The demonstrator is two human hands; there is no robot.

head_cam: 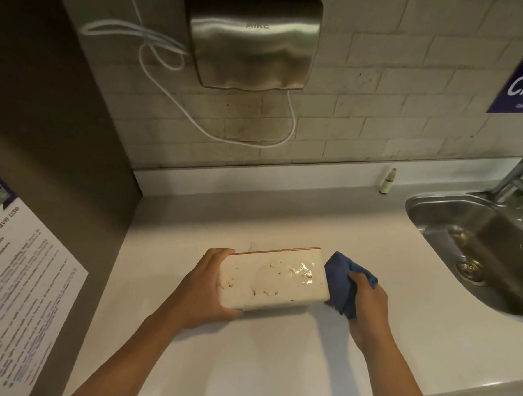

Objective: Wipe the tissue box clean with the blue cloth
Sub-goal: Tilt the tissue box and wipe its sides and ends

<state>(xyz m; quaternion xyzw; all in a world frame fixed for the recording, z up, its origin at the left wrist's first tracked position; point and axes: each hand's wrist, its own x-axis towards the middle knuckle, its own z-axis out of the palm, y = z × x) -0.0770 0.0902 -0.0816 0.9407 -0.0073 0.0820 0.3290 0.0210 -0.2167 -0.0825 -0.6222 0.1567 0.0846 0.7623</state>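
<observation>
A white tissue box (pixel 272 278) with a thin copper rim lies tipped on its side on the white counter (pixel 275 365). Its broad face is turned towards me, with brown stains and a wet shine on it. My left hand (pixel 202 285) grips the box's left end, fingers curled round the edge. My right hand (pixel 366 306) holds a bunched blue cloth (pixel 342 283) against the box's right end. A bit of white tissue shows behind the box.
A steel sink (pixel 476 239) with a tap (pixel 519 175) lies at the right. A small bottle (pixel 387 181) stands by the back wall. A metal hand dryer (pixel 253 40) with a white cable hangs on the tiles. A printed notice (pixel 17 276) is on the dark panel at the left.
</observation>
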